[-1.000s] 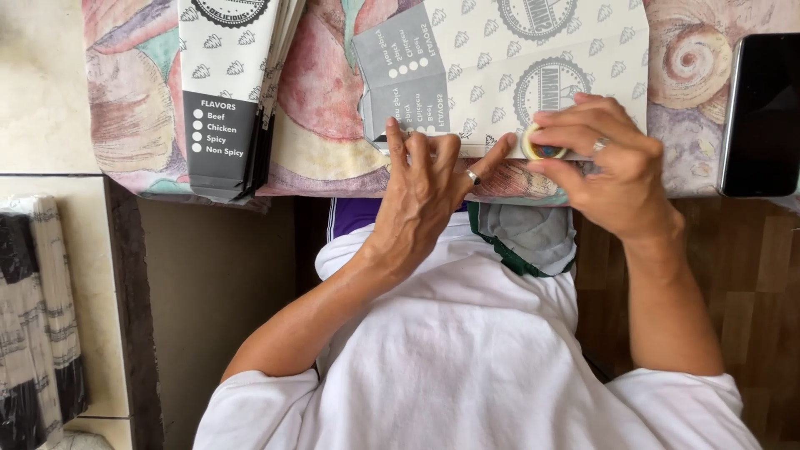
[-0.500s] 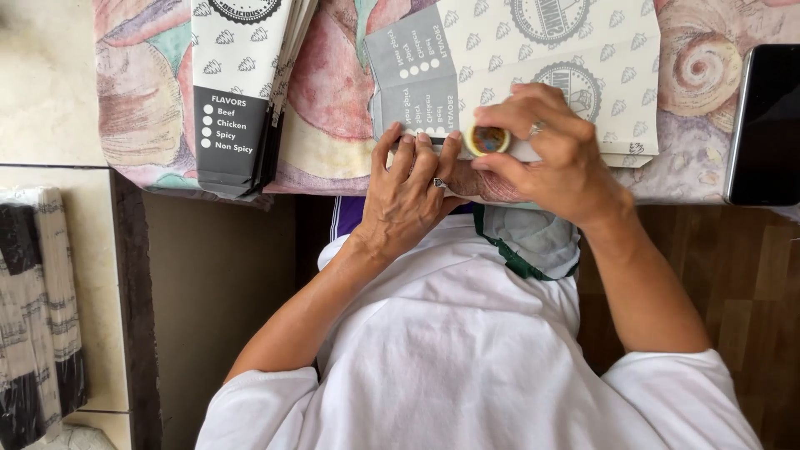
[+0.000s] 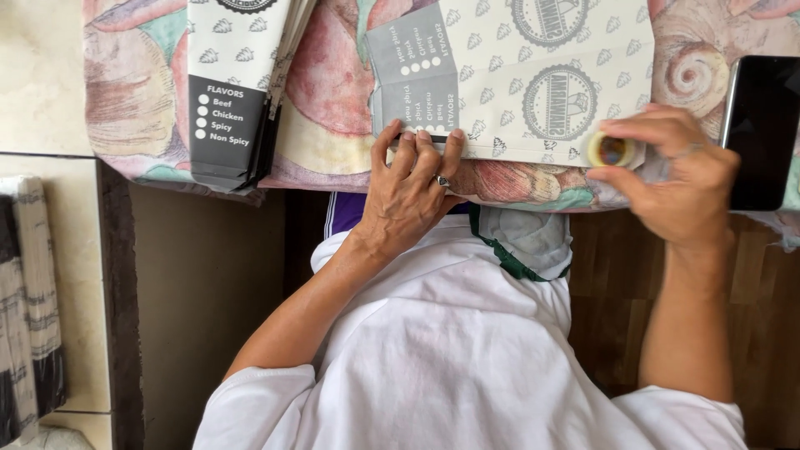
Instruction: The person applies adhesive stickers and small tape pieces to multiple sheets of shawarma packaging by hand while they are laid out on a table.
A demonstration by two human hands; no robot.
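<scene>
Tape roll is pinched in the right hand, fingers curled; left hand presses 4 flat fingertips on the flattened paper box between both hands.

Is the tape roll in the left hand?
No, the right hand holds the tape roll; the left hand presses on the flat paper bag.

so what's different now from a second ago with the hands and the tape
The right hand has carried the roll of tape away to the right along the lower edge of the flat paper bag, so the gap to the left hand has widened. The left hand still presses its fingers on the bag's grey corner. The stack of bags and the phone are as before.
</scene>
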